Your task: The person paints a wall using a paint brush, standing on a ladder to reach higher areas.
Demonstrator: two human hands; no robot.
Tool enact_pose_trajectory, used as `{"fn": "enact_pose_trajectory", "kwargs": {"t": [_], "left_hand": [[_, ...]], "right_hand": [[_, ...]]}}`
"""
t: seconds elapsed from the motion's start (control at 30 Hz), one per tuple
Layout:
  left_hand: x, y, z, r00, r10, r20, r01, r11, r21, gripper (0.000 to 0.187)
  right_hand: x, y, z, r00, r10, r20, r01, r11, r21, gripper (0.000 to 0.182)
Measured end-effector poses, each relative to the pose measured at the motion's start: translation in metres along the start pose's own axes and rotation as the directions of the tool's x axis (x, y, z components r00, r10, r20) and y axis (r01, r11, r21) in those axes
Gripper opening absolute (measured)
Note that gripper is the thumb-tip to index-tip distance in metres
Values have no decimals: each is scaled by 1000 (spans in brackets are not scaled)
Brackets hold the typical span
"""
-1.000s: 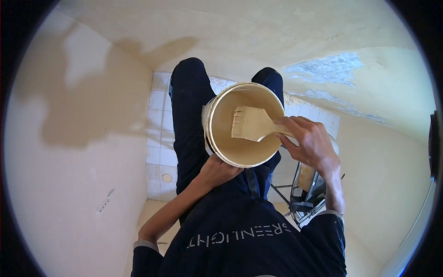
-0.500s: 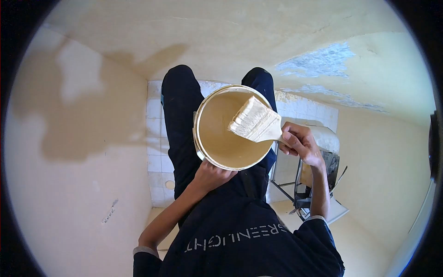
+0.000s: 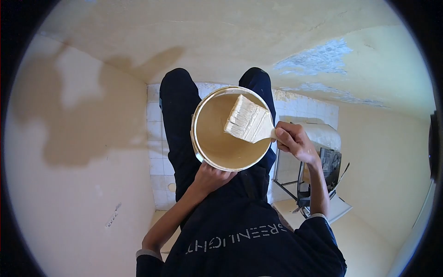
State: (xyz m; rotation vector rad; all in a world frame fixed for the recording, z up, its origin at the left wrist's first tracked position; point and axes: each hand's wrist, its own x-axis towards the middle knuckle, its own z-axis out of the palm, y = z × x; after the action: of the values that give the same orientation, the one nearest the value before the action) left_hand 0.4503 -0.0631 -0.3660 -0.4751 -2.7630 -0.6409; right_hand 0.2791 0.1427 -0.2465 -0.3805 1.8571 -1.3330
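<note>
Between my thighs sits a round white bucket (image 3: 197,144) with cream paint (image 3: 217,150) inside. My left hand (image 3: 214,177) grips the near rim of the bucket, its fingertips hidden by the wall. A wide paintbrush (image 3: 251,120) is in my right hand (image 3: 295,141), the fingers closed round its pale handle. Thick cream paint coats the bristles, which point up and to the left over the bucket's opening.
Cream walls (image 3: 92,184) surround me closely, the far one with a peeling bluish patch (image 3: 318,57). White floor tiles (image 3: 157,143) show below. At my right stand a metal-framed object (image 3: 288,184) and a pale rounded drum (image 3: 320,138).
The paintbrush has shifted slightly left and turned so that its bristles point a little more upward. My left hand still holds the bucket, which has barely moved.
</note>
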Motion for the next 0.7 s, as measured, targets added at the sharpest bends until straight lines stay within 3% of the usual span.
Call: {"fn": "enact_pose_trajectory", "kwargs": {"t": [0.07, 0.17, 0.3, 0.37, 0.4, 0.47, 0.5, 0.57, 0.6, 0.67, 0.7], "left_hand": [[0, -1, 0, 1000, 11, -12, -11, 1000, -2, 25], [0, 0, 1, 1000, 21, -16, -21, 1000, 5, 24], [1, -2, 0, 999, 48, -22, -47, 998, 30, 24], [0, 0, -1, 1000, 18, -3, -18, 1000, 4, 23], [0, 1, -2, 1000, -12, 19, 13, 1000, -23, 21], [3, 0, -5, 1000, 6, -13, -6, 1000, -17, 21], [5, 0, -6, 999, 15, -41, -16, 1000, -15, 20], [6, 1, -5, 999, 8, -39, -9, 1000, -15, 19], [6, 1, -6, 1000, 2, -30, -2, 1000, -18, 19], [9, -1, -8, 998, 25, -64, -27, 999, -18, 18], [11, -1, -8, 995, 36, -96, -38, 999, -22, 18]], "right_hand": [[0, -4, 3, 995, -16, -96, -10, 967, -256, 32], [-2, -11, 2, 995, 7, -103, -43, 935, -353, 32], [-3, -9, 0, 996, 31, -78, -52, 957, -285, 32], [-3, -19, 4, 991, 16, -136, -75, 893, -444, 32], [-4, -15, 4, 990, 12, -139, -73, 893, -444, 32], [-6, -4, 0, 997, 12, -76, -27, 980, -198, 31], [-5, -7, 1, 997, 6, -79, -22, 979, -202, 31], [-4, -15, 6, 978, -128, -167, 13, 828, -561, 31], [-5, -18, 5, 976, -134, -174, 14, 827, -562, 31], [-6, -22, -1, 995, 52, -84, -78, 931, -356, 30], [-5, -22, -1, 995, 47, -87, -76, 930, -360, 30]]}}
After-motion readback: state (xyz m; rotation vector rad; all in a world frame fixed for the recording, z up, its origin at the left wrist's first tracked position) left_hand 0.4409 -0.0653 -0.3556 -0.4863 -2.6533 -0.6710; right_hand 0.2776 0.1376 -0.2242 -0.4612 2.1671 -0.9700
